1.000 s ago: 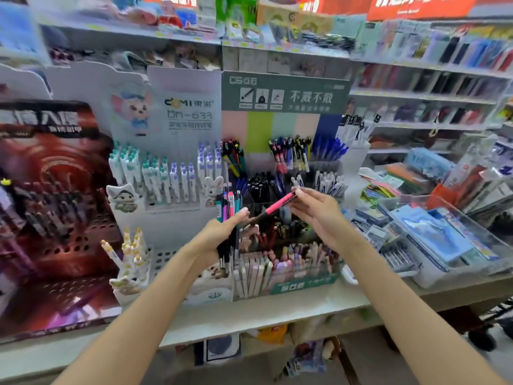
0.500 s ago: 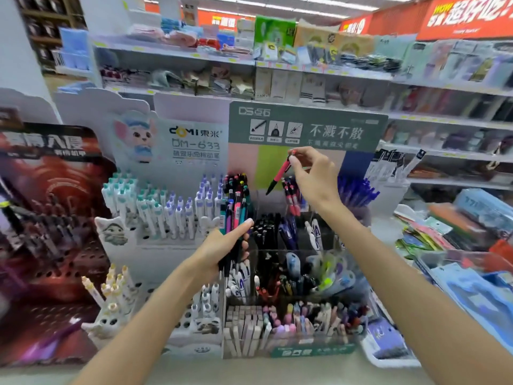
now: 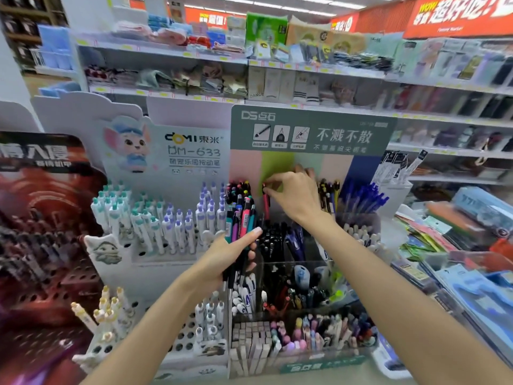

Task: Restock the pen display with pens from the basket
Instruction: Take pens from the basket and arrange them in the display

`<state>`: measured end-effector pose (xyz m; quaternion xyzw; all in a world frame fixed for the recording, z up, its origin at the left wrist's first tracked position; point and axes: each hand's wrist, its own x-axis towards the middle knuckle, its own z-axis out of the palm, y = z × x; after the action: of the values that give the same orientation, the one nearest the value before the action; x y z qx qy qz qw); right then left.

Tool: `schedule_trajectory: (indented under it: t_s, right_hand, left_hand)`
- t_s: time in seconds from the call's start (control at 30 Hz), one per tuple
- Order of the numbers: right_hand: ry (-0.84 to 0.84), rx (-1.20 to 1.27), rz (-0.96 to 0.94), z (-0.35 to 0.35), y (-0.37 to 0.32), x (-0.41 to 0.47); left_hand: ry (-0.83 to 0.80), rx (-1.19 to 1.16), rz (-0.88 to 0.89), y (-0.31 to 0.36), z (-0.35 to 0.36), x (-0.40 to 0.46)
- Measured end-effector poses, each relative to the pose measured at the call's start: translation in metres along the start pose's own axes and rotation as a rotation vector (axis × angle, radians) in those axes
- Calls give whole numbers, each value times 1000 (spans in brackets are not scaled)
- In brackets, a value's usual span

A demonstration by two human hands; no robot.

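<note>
The tiered pen display [image 3: 311,132] with a grey-green header stands in front of me, its compartments full of pens. My right hand [image 3: 294,195] reaches into the top back row and pinches the top of a pink pen [image 3: 266,205], which stands upright in front of the green back panel. My left hand [image 3: 230,257] grips a bundle of several coloured pens [image 3: 240,220], tips down, in front of the display's left edge. The basket is out of view.
A white display [image 3: 155,226] of teal and purple capped pens stands to the left, a dark red pegged display [image 3: 41,218] beyond it. Blue pens [image 3: 363,198] fill the top right compartment. Stationery packs lie in clear bins [image 3: 472,259] at the right. Shelves rise behind.
My right hand carried the pink pen from the bundle up to the top row, turned it upright and lowered it there. The view tilted up and moved closer.
</note>
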<state>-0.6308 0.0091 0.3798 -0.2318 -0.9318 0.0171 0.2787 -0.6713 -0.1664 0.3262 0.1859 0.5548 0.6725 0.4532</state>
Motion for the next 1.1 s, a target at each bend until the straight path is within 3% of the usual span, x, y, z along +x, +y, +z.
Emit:
schedule_trajectory:
  t_s: [0.2,0.33,0.47,0.57,0.63,0.7,0.83,0.93,1.0,1.1]
  right_hand:
    - [111,40,-23,11,-2,-5]
    - [50,-6,3,10,0,-6]
    - [108,278,46,-8,-4,-18]
    - [-174,714,234,-35,-11,-35]
    - [-423,872,377,-45,-12,-42]
    - [-500,962,451,-45,-10,-46]
    - [-403,1122,528,-50,-3,-46]
    - [-85,1151,566,-62,12,-37]
    - [137,1053,513,-67,20,-29]
    - [201,760,304,-65,11,-20]
  left_hand:
    - [-5,-12,10,10,5,2]
    - [-7,39,36,16,8,1]
    - [17,90,113,16,9,1]
    - [-27,140,175,13,13,-1]
    - [-51,123,188,13,20,-1]
    - [-42,122,188,12,26,0]
    - [37,77,176,13,26,1]
    - [161,0,173,20,16,1]
    - [223,35,168,23,8,1]
    - [225,103,129,24,1,-2]
